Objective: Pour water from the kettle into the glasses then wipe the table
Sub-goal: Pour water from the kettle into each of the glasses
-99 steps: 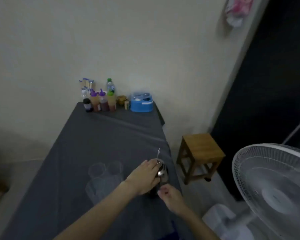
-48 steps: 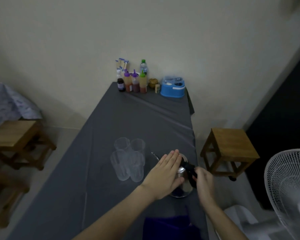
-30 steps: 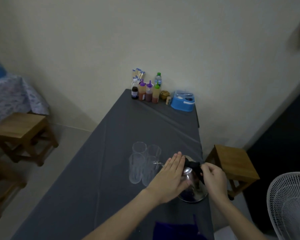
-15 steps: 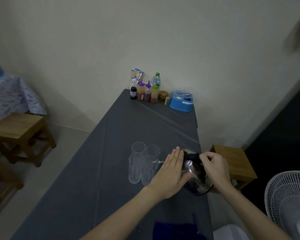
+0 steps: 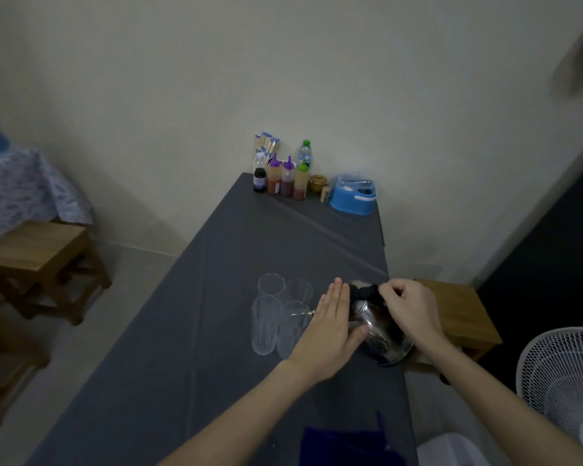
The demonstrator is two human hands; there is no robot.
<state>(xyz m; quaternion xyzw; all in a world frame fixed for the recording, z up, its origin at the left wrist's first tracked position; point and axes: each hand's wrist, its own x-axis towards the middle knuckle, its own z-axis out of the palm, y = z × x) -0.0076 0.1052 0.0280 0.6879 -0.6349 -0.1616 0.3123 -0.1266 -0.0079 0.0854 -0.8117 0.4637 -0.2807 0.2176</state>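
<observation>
The right hand [image 5: 413, 311] is gripping the black handle of the shiny steel kettle [image 5: 379, 331], the flat, open left hand [image 5: 330, 331] is steadying it as it is tilting toward four seemingly empty clear glasses [image 5: 280, 317] at nine o'clock, so pouring is just beginning and wiping the grey-clothed desk [image 5: 216, 331] is remaining.

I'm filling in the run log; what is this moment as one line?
phase: pouring | right hand: gripping kettle handle | left hand: flat against kettle side | spout: over near glasses | purple cloth: untouched

The grey table [image 5: 236, 264] lies bare between the four glasses [image 5: 280, 317] and the far sauce bottles [image 5: 285, 178] and blue container [image 5: 352, 196]. The kettle [image 5: 379, 334] crowds the glasses' right; their left is open. A purple cloth [image 5: 344, 447] occupies the near edge.
</observation>
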